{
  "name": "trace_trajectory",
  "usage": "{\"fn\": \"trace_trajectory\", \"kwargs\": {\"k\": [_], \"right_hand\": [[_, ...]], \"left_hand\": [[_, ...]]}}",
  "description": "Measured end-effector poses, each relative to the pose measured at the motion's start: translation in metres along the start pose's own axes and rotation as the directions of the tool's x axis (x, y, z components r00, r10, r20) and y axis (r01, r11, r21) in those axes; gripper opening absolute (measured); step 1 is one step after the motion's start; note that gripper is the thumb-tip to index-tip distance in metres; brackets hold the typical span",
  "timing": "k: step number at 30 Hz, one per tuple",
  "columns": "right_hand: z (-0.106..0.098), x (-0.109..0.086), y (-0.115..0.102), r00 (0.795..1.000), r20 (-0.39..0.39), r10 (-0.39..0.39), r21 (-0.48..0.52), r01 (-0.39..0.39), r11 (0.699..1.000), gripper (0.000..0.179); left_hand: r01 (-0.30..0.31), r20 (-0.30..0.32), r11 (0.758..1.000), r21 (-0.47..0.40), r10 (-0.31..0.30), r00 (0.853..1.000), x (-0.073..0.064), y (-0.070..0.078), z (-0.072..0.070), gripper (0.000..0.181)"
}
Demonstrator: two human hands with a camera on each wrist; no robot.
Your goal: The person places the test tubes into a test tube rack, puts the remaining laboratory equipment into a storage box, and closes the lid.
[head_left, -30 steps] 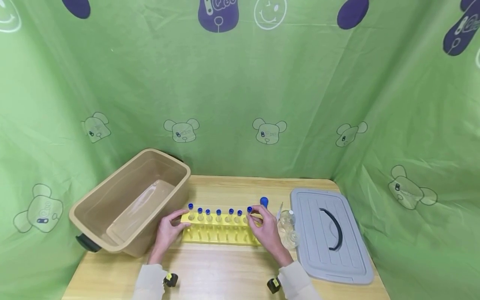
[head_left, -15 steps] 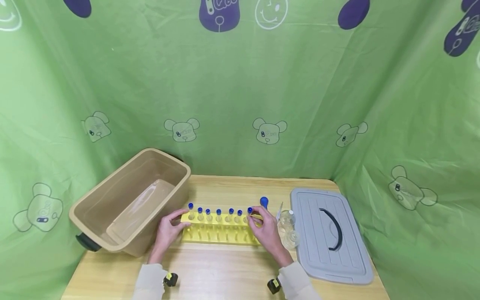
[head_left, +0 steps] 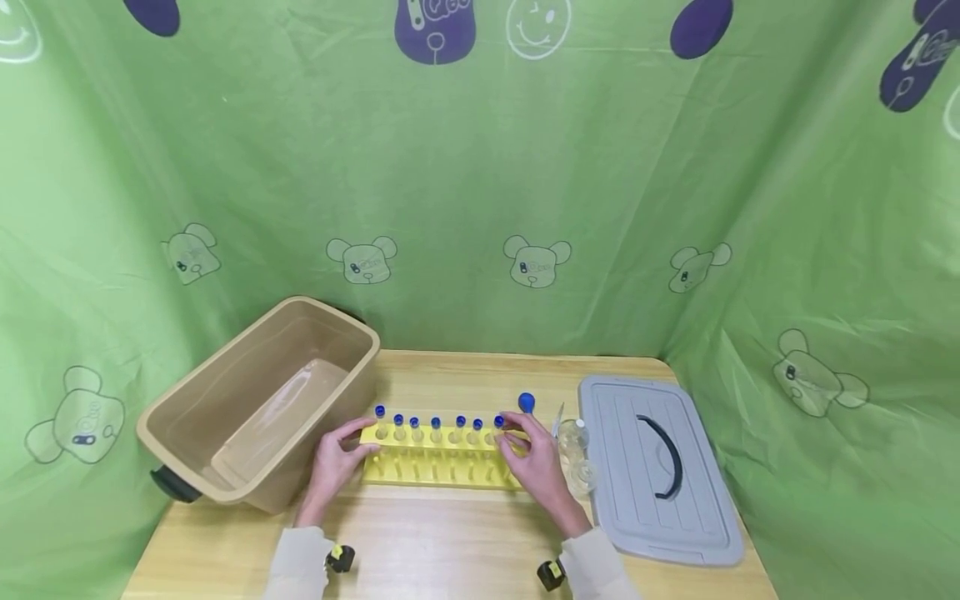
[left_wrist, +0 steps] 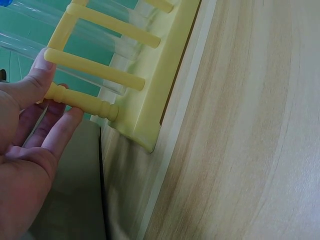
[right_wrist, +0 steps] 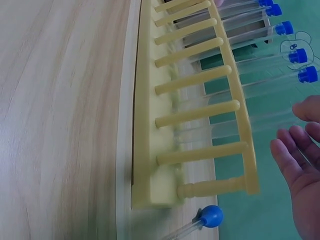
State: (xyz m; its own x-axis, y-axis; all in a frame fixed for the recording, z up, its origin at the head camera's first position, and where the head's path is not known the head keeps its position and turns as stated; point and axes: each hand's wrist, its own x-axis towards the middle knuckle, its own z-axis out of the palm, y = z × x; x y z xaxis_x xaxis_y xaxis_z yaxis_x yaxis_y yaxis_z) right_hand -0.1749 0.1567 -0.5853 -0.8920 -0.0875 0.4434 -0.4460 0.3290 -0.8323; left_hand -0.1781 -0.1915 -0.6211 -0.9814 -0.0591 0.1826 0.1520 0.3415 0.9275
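A yellow test tube rack (head_left: 442, 477) stands on the table, holding a row of clear tubes with blue caps (head_left: 436, 423). At its left end my left hand (head_left: 332, 467) grips the frame. The left wrist view shows the thumb on the upper bar and fingers round the turned end post (left_wrist: 85, 102). My right hand (head_left: 538, 468) pinches the rightmost test tube (head_left: 498, 422) at its cap, between thumb and fingers. In the right wrist view this tube (right_wrist: 260, 120) sits in the rack, its cap hidden by the fingers of the hand (right_wrist: 305, 165).
A deep brown bin (head_left: 262, 392) stands at the left. Behind the rack's right end lies a blue-bulbed dropper (head_left: 527, 403). Clear glass vessels (head_left: 582, 477) and a thin pointed object (head_left: 558, 418) are right of it, beside a grey lid (head_left: 630, 475) with a black handle.
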Motion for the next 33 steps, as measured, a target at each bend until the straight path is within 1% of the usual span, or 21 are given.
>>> {"fn": "trace_trajectory", "kwargs": {"k": [2,5,8,12,19,25,28,33], "right_hand": [[-0.003,-0.001,0.000,1.000,0.006,-0.010,-0.018,0.011,1.000,0.042],[-0.009,-0.003,0.001,0.999,0.014,-0.036,-0.087,0.037,0.996,0.042],[-0.013,-0.006,0.004,0.998,0.015,-0.065,-0.189,0.067,0.980,0.043],[-0.016,-0.010,0.008,0.998,0.032,-0.053,-0.270,0.060,0.961,0.049],[-0.018,-0.012,0.016,0.997,0.074,0.004,-0.296,0.019,0.955,0.050],[-0.019,-0.013,0.018,0.996,0.081,0.032,-0.299,-0.006,0.954,0.050],[-0.020,-0.014,0.018,0.997,0.077,0.033,-0.297,-0.008,0.955,0.051],[-0.022,-0.017,0.018,0.998,0.058,0.009,-0.306,0.009,0.952,0.052]], "left_hand": [[0.007,-0.002,1.000,-0.004,-0.007,1.000,0.000,0.000,0.000,0.049],[0.011,-0.006,1.000,-0.003,-0.011,1.000,0.000,0.001,0.000,0.049],[-0.005,-0.008,1.000,-0.008,0.005,1.000,0.000,0.000,0.000,0.048],[-0.021,-0.006,1.000,-0.018,0.021,1.000,0.000,0.000,0.000,0.048],[0.020,0.002,1.000,0.001,-0.020,1.000,0.000,0.003,0.000,0.050],[0.029,0.005,1.000,0.006,-0.029,1.000,-0.001,0.004,0.000,0.050],[0.036,0.007,0.999,0.007,-0.036,0.999,0.000,0.004,0.000,0.050],[0.029,0.008,1.000,0.009,-0.029,1.000,-0.001,0.005,0.000,0.050]]}}
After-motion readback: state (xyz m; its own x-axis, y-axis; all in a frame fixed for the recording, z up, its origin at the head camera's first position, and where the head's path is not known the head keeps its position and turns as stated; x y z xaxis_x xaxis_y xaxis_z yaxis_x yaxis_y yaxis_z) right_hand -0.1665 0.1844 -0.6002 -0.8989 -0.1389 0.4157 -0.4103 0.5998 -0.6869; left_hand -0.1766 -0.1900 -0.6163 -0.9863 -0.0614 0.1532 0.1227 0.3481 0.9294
